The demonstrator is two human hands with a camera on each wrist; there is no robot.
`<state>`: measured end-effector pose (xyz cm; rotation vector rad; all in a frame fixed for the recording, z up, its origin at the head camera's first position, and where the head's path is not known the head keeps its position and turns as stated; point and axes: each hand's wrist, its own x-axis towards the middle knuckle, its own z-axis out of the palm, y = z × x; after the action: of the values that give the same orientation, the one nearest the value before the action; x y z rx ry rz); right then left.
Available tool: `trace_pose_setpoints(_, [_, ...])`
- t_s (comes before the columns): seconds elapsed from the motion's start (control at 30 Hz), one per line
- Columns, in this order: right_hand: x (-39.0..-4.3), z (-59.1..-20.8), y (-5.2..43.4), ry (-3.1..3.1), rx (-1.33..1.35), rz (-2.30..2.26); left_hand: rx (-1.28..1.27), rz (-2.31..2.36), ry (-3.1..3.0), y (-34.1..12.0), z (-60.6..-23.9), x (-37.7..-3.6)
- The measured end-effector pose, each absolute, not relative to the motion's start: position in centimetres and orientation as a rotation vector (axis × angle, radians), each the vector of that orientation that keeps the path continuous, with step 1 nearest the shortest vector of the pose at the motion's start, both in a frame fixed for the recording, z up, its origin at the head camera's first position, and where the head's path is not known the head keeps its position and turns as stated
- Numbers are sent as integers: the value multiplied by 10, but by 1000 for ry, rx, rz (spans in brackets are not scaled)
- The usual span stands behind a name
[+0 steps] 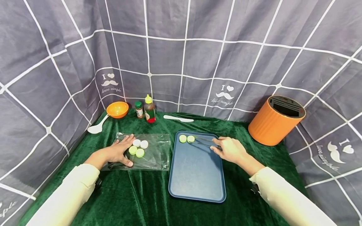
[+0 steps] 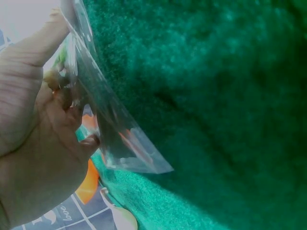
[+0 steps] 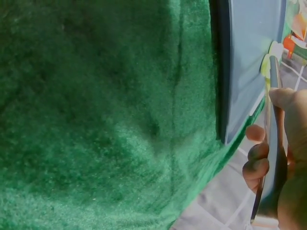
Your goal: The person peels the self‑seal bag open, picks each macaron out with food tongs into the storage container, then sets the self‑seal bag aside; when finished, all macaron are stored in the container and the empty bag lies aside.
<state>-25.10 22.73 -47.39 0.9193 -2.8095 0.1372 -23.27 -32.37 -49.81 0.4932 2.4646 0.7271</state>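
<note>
Left hand (image 1: 120,151) lies flat with fingers spread on the clear plastic bag (image 1: 152,153), beside four round slices (image 1: 138,148). On the blue tray (image 1: 195,175), right hand (image 1: 230,149) pinches metal tongs (image 1: 205,142), tips at two green slices (image 1: 186,138). Risk: a slack pinch could let a slice slip off the tray onto the cloth.

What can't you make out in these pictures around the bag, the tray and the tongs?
- Bottle and jar labels: head view, too small to read.
- Tongs tips against the green slice: head view, too small.
- Bag contents: left wrist view, blurred, hidden by the left hand.
- Tray: right wrist view, cut off by the top edge.
</note>
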Motion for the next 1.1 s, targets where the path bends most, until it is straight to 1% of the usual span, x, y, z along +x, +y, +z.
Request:
trace_pose_setpoints(0.17, [-251,-475,228,-2835,905,153,506,706,2485,-333,-515,-239])
trace_pose_setpoints(0.3, [-253,-476,230,-2819,908,142,549,723,2481,-338,-522,-244])
trace_pose_setpoints(0.53, [-254,-473,228,-2759,930,193,486,676,2512,-342,-530,-252])
trace_pose_setpoints(0.7, [-252,-472,212,-2669,1029,247,487,699,2505,-345,-538,-256])
trace_pose_setpoints(0.9, [-248,-475,184,-2599,1142,203,487,721,2488,-349,-549,-261])
trace_pose_setpoints(1.1, [-247,-478,159,-2550,1205,149,490,725,2483,-347,-548,-261])
